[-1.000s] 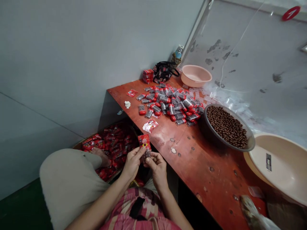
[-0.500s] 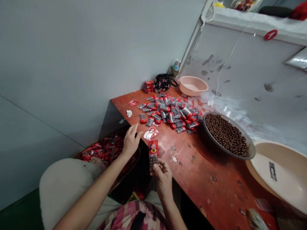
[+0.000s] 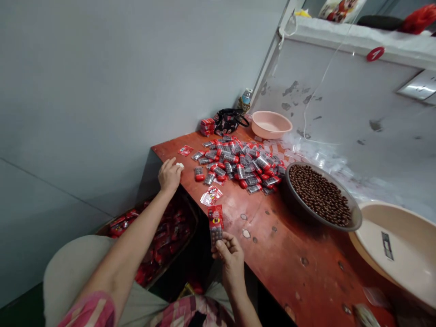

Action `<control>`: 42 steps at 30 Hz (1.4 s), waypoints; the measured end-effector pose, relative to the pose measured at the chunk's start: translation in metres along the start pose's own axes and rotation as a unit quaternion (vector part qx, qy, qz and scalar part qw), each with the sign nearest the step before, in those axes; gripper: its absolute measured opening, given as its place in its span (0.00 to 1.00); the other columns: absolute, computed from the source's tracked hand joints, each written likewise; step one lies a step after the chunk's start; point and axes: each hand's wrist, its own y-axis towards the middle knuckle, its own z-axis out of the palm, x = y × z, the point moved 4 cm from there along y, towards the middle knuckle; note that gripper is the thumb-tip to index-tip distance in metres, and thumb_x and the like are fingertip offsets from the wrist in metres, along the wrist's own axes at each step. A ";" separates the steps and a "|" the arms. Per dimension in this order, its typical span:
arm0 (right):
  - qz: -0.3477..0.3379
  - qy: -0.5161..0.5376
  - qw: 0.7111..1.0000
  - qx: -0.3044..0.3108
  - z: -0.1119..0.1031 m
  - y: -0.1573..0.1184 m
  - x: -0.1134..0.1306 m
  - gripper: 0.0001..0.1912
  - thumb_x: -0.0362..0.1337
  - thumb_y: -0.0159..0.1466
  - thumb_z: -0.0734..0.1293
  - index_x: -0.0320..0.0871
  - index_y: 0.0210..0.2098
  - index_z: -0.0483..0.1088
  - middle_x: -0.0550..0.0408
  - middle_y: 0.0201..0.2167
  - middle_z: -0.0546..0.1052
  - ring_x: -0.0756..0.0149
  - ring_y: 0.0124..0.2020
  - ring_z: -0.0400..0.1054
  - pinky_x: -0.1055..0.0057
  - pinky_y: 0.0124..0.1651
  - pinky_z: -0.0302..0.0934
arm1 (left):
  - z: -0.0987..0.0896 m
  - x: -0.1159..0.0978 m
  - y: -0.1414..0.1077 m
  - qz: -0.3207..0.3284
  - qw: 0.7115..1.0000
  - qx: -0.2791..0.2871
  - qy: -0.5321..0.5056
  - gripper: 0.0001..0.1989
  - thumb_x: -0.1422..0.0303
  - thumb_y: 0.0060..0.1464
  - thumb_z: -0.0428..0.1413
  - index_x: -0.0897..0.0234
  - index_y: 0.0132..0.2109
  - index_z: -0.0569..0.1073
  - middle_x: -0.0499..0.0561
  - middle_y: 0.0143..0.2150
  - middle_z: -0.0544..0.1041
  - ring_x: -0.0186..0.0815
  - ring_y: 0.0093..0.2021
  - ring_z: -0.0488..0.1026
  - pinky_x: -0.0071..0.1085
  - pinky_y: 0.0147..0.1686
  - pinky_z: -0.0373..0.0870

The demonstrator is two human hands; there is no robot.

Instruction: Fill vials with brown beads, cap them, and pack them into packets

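My right hand (image 3: 232,254) pinches the lower end of a small packet (image 3: 215,217), red on top with dark round pieces showing below. My left hand (image 3: 170,176) reaches over the table's left edge, fingers stretched out and somewhat apart. Its fingertips are at a crumpled white wad (image 3: 180,165); whether they touch it I cannot tell. Between the hands, a few flat red-and-silver wrappers (image 3: 211,195) lie on the table edge. Beyond them spreads a pile of clear packs with red ends (image 3: 240,163), filled with dark pieces.
A grey bowl of brown balls (image 3: 320,195) stands on the red table (image 3: 272,254), with a large cream basin (image 3: 405,245) beside it. A pink basin (image 3: 271,125), black bag (image 3: 227,121) and red boxes (image 3: 207,127) are at the back. Below left, a container holds red packets (image 3: 166,240).
My left hand has moved left and away from me, from beside the flat wrappers to the white wad. My right hand keeps the packet in nearly the same place. The view shifted slightly.
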 end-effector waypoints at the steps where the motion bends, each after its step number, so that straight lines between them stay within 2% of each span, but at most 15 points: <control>1: -0.002 0.006 1.000 -0.003 -0.001 0.002 0.001 0.13 0.38 0.53 0.68 0.40 0.37 0.67 0.58 0.24 0.71 0.71 0.24 0.66 0.77 0.24 0.61 | -0.004 -0.005 -0.012 -0.001 1.000 0.005 -0.019 0.16 0.65 0.52 0.51 0.74 0.42 0.72 0.59 0.58 0.60 0.45 0.58 0.53 0.39 0.56 0.45; 3: -0.003 0.019 1.000 -0.007 -0.001 0.005 0.001 0.13 0.37 0.53 0.68 0.40 0.36 0.67 0.58 0.24 0.71 0.72 0.23 0.66 0.77 0.23 0.61 | -0.009 -0.016 -0.047 -0.012 0.998 0.034 -0.057 0.20 0.62 0.51 0.52 0.72 0.47 0.69 0.58 0.55 0.65 0.42 0.53 0.61 0.37 0.53 0.52; 5: 0.001 0.025 1.000 0.000 0.001 0.008 0.001 0.13 0.36 0.53 0.68 0.40 0.37 0.66 0.58 0.24 0.71 0.72 0.23 0.66 0.77 0.23 0.61 | -0.007 -0.029 -0.093 -0.035 0.990 0.092 -0.099 0.19 0.60 0.52 0.50 0.70 0.45 0.71 0.56 0.42 0.75 0.40 0.41 0.70 0.37 0.44 0.63; 6: 0.004 0.025 1.000 0.007 0.003 0.009 0.000 0.13 0.36 0.53 0.68 0.40 0.37 0.66 0.58 0.25 0.71 0.72 0.23 0.66 0.77 0.23 0.61 | -0.003 -0.034 -0.116 -0.056 0.980 0.130 -0.140 0.19 0.59 0.54 0.47 0.69 0.44 0.72 0.55 0.38 0.77 0.38 0.36 0.72 0.35 0.38 0.67; 7: 0.008 0.022 1.000 0.014 0.005 0.009 -0.001 0.12 0.36 0.53 0.68 0.39 0.37 0.66 0.58 0.24 0.71 0.72 0.22 0.66 0.77 0.22 0.61 | 0.006 -0.038 -0.140 -0.128 0.936 0.200 -0.260 0.19 0.59 0.53 0.48 0.69 0.44 0.72 0.56 0.37 0.77 0.38 0.34 0.73 0.34 0.36 0.68; 8: 0.011 0.018 0.999 0.024 0.007 0.009 -0.002 0.12 0.36 0.53 0.68 0.39 0.37 0.66 0.58 0.24 0.71 0.72 0.22 0.67 0.77 0.22 0.61 | 0.013 -0.043 -0.161 -0.194 0.881 0.244 -0.355 0.18 0.59 0.51 0.51 0.69 0.42 0.72 0.57 0.36 0.77 0.38 0.32 0.73 0.33 0.33 0.68; 9: 0.014 0.012 0.999 0.033 0.009 0.009 -0.003 0.12 0.36 0.53 0.68 0.39 0.36 0.66 0.58 0.23 0.71 0.72 0.22 0.67 0.77 0.22 0.61 | 0.019 -0.047 -0.177 -0.245 0.835 0.262 -0.416 0.17 0.60 0.49 0.53 0.70 0.38 0.73 0.57 0.34 0.77 0.37 0.29 0.72 0.31 0.29 0.68; 11: 0.016 0.001 0.999 0.046 0.013 0.007 -0.003 0.12 0.36 0.53 0.68 0.39 0.36 0.66 0.58 0.23 0.71 0.72 0.22 0.67 0.76 0.23 0.62 | 0.025 -0.052 -0.195 -0.321 0.774 0.249 -0.486 0.15 0.60 0.46 0.56 0.70 0.34 0.73 0.56 0.31 0.76 0.34 0.25 0.71 0.29 0.23 0.67; 13: 0.014 -0.011 0.999 0.049 0.015 0.004 -0.003 0.13 0.36 0.52 0.69 0.39 0.35 0.66 0.58 0.23 0.72 0.72 0.21 0.67 0.75 0.24 0.63 | 0.027 -0.053 -0.201 -0.362 0.748 0.223 -0.510 0.14 0.62 0.44 0.57 0.71 0.32 0.73 0.56 0.29 0.76 0.33 0.23 0.70 0.28 0.20 0.65; 20: 0.002 -0.035 0.999 0.028 0.014 -0.004 0.000 0.11 0.36 0.51 0.70 0.39 0.30 0.65 0.59 0.19 0.72 0.73 0.17 0.66 0.75 0.23 0.61 | 0.026 -0.053 -0.209 -0.398 0.738 0.185 -0.513 0.15 0.61 0.44 0.57 0.72 0.33 0.73 0.55 0.26 0.75 0.32 0.19 0.67 0.26 0.13 0.61; 23: -0.001 -0.025 0.999 0.023 0.013 -0.004 -0.001 0.11 0.36 0.50 0.70 0.39 0.29 0.65 0.59 0.19 0.72 0.73 0.17 0.65 0.76 0.23 0.60 | 0.028 -0.055 -0.217 -0.389 0.747 0.170 -0.511 0.15 0.61 0.44 0.57 0.72 0.33 0.73 0.53 0.24 0.74 0.30 0.19 0.66 0.24 0.14 0.60; 28: 0.011 0.008 1.000 0.025 0.011 0.001 -0.007 0.10 0.36 0.50 0.70 0.39 0.29 0.66 0.61 0.18 0.71 0.74 0.16 0.62 0.77 0.21 0.58 | 0.031 -0.053 -0.231 -0.388 0.755 0.137 -0.510 0.13 0.61 0.45 0.57 0.70 0.25 0.71 0.45 0.17 0.67 0.25 0.17 0.61 0.23 0.16 0.58; 32: 0.020 0.034 0.998 0.050 0.012 0.002 -0.010 0.09 0.34 0.50 0.70 0.40 0.29 0.66 0.61 0.19 0.70 0.75 0.18 0.62 0.76 0.24 0.59 | 0.025 -0.054 -0.230 -0.364 0.780 0.139 -0.489 0.10 0.65 0.45 0.57 0.70 0.29 0.72 0.47 0.21 0.70 0.27 0.20 0.64 0.24 0.20 0.61; 38: 0.003 -0.033 0.999 0.044 0.012 -0.006 -0.002 0.09 0.37 0.52 0.69 0.39 0.30 0.67 0.58 0.22 0.72 0.73 0.20 0.63 0.75 0.24 0.59 | 0.017 -0.059 -0.216 -0.375 0.719 0.147 -0.566 0.16 0.62 0.46 0.56 0.70 0.39 0.72 0.57 0.33 0.76 0.34 0.27 0.71 0.27 0.22 0.64; 42: 0.016 -0.026 0.999 0.041 0.013 -0.009 -0.004 0.10 0.37 0.51 0.69 0.40 0.29 0.65 0.59 0.21 0.72 0.74 0.18 0.62 0.75 0.23 0.59 | 0.019 -0.057 -0.215 -0.397 0.707 0.175 -0.558 0.18 0.62 0.43 0.58 0.72 0.40 0.72 0.59 0.34 0.77 0.37 0.26 0.73 0.27 0.18 0.64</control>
